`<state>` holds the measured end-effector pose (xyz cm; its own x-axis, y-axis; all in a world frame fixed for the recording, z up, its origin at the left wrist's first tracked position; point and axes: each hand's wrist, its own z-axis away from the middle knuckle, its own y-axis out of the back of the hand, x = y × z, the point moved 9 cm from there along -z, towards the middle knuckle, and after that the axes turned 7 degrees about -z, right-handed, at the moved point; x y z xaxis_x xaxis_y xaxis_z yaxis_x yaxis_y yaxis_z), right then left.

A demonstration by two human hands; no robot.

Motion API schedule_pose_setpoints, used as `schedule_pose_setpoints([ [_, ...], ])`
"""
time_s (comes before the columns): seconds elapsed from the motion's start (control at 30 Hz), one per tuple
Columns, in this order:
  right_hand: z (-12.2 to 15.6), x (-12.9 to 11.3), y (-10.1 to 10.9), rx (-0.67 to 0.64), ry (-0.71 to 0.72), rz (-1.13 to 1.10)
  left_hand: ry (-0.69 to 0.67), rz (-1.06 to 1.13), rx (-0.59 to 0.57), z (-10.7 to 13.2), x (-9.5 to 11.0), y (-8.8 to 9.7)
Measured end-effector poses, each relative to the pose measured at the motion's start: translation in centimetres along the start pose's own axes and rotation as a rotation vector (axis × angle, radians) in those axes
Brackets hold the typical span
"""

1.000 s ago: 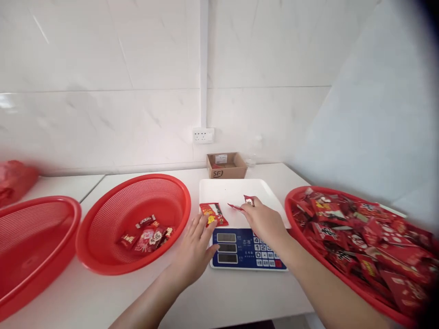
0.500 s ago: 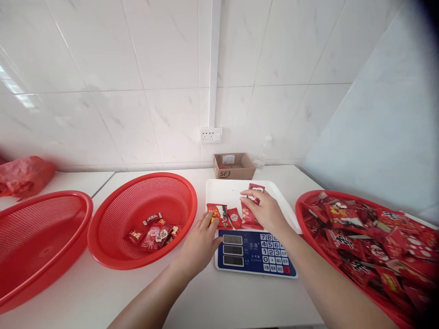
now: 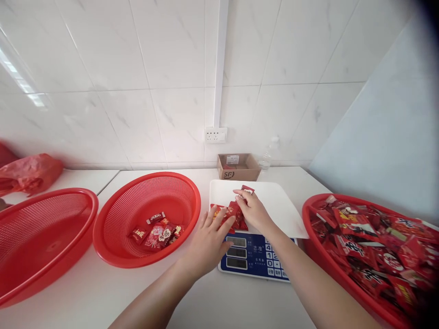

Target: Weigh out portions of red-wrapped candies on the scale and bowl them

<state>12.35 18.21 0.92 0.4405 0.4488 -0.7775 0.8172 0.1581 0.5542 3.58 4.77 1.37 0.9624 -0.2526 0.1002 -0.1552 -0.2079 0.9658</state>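
A white scale tray [image 3: 270, 196] above a blue keypad and display panel [image 3: 255, 256] carries a few small red snack packets [image 3: 234, 210], bunched at its front left. My left hand [image 3: 210, 243] lies over the left side of the bunch with its fingers spread, touching the packets and hiding part of them. On the other side, my right hand [image 3: 254, 211] has its fingers curled round packets, with a dark red snack packet [image 3: 247, 189] showing behind the fingers. How many packets it grips is hidden.
To the left, a red mesh basket [image 3: 115, 201] holds several packets, beside another red basket [image 3: 92, 205]. A heaped red basket [image 3: 307, 219] stands right of the scale. Behind are a cardboard box [image 3: 242, 174], a clear bottle [image 3: 269, 155] and a wall socket [image 3: 216, 135]. A red bag [image 3: 37, 171] lies far left.
My right hand has moved left across the tray with its packets, which now bunch against those by my left hand. My left hand's fingers are spread wider. The view has shifted slightly.
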Motion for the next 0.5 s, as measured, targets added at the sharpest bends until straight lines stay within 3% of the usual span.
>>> schedule_pose_setpoints([
  [0.17, 0.1, -1.2, 1.1, 0.033, 0.067, 0.002, -0.077, 0.009, -0.059, -1.0, 1.2, -1.2],
  [0.3, 0.0, -1.0, 3.3, 0.072, -0.069, 0.220, -0.069, 0.000, -0.096, -1.1, 0.9, -1.8],
  [0.5, 0.8, 0.0, 3.6, -0.191, -0.148, 0.559, -0.059, -0.026, -0.072, -0.8, 0.8, -1.3],
])
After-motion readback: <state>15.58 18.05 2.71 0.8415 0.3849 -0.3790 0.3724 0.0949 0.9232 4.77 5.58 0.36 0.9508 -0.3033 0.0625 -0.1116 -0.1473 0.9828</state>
